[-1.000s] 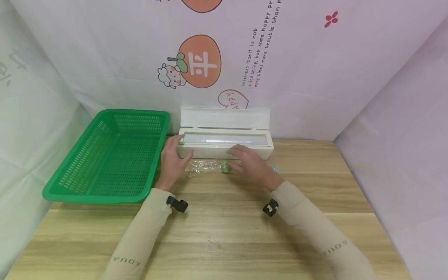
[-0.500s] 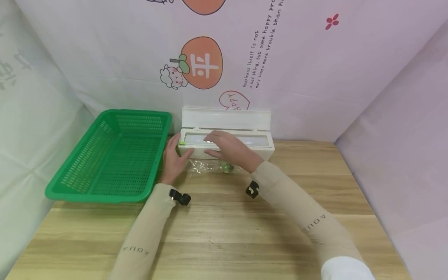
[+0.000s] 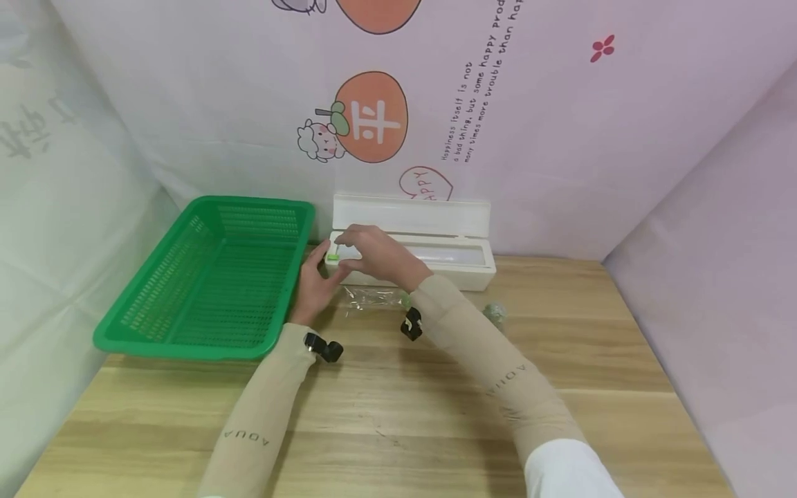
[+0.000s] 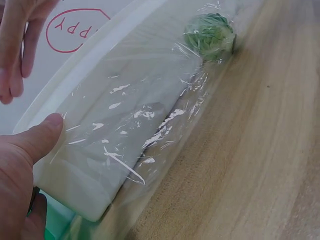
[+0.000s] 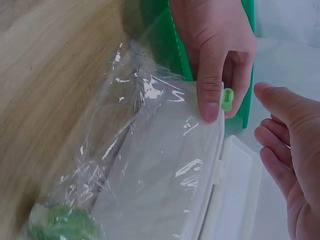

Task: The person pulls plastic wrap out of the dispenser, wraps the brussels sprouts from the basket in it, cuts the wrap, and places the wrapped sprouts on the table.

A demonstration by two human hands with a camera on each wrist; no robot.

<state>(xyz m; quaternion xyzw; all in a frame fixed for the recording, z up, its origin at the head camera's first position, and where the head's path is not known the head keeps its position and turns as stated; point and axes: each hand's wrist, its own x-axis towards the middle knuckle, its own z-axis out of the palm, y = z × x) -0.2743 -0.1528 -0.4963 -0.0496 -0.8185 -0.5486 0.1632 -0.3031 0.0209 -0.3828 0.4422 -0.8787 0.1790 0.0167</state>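
A white cling film dispenser (image 3: pixel 436 277) lies on the table with its lid raised. My left hand (image 3: pixel 314 287) grips its left end, thumb on the front face and fingers round the end. Close to that hand sits a small green slide cutter (image 5: pixel 227 99). Just over the same end hovers my right hand (image 3: pixel 380 256), fingers loosely bent and holding nothing in the right wrist view. Clear film (image 4: pixel 150 117) hangs over the dispenser's front onto the table. It covers a small round leafy green vegetable (image 4: pixel 210 35), perhaps a Brussels sprout.
Left of the dispenser stands a green plastic basket (image 3: pixel 180 351), near my left hand. A small pale-green lump (image 3: pixel 495 312), seemingly wrapped in film, lies on the wooden table (image 3: pixel 560 346) at right. A printed white cloth (image 3: pixel 529 138) rises directly behind the dispenser.
My right hand has moved left along the dispenser, from beside the green vegetable to above the left end. My left hand has stayed at that end. The view has shifted slightly.
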